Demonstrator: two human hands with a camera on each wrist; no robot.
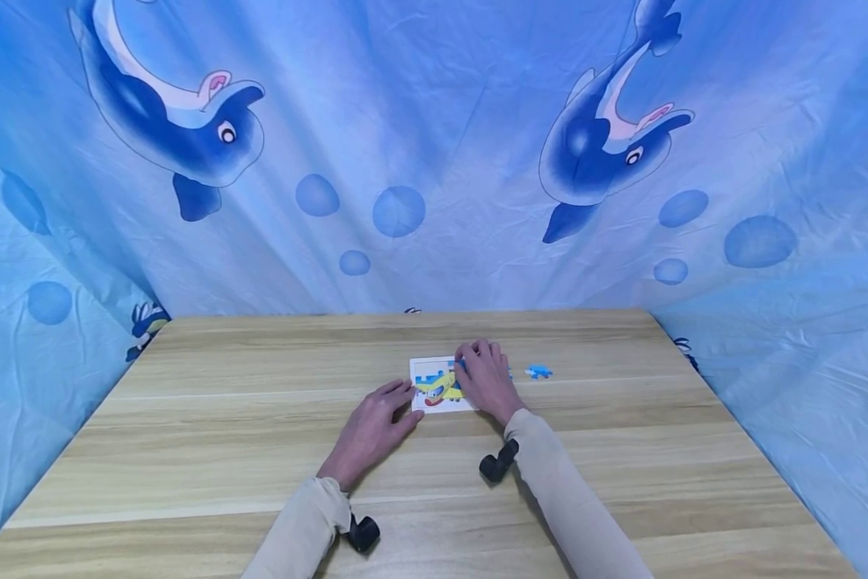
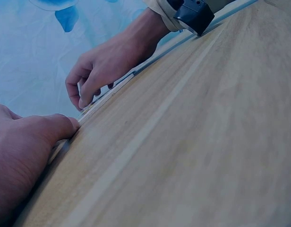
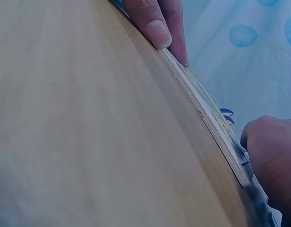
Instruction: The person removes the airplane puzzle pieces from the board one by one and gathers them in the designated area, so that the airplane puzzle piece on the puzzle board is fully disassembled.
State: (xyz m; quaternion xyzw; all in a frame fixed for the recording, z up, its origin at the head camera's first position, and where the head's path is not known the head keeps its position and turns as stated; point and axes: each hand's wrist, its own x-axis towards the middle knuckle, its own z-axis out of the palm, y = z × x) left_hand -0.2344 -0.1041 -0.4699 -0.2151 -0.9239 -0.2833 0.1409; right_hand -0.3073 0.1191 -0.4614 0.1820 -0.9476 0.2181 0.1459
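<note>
A small white-framed jigsaw puzzle (image 1: 444,406) lies on the table, showing a yellow and blue picture with bare white parts in its tray. My left hand (image 1: 372,430) grips its left end, thumb at the near edge and fingers along the side. Over the right half, my right hand (image 1: 486,378) bends its fingers down and pinches a blue puzzle piece (image 1: 460,363) close over the tray, mostly hidden by the fingers. In the left wrist view, the right thumb and forefinger come together low at the board. The right wrist view shows the puzzle's edge (image 3: 202,111) between both hands.
A loose blue puzzle piece (image 1: 539,371) lies on the wooden table (image 1: 260,450) to the right of the puzzle. A blue curtain (image 1: 434,161) with dolphins hangs behind and beside the table. Each wrist carries a black camera (image 1: 497,462).
</note>
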